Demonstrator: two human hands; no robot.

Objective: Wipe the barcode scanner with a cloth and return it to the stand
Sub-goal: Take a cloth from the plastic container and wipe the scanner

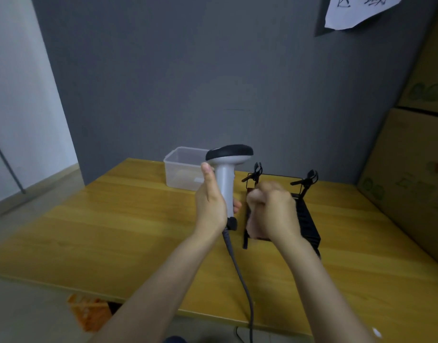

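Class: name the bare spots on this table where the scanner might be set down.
Bare wood left of the clear tub and left hand, plus the near edge beside the cable. Crowded around the black stand.

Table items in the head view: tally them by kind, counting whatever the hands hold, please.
Barcode scanner, upright in the left hand: 1
Clear plastic container: 1
Black stand with two clips on top: 1
Dark cloth, bunched in the right hand; blurred: 1
Total: 4
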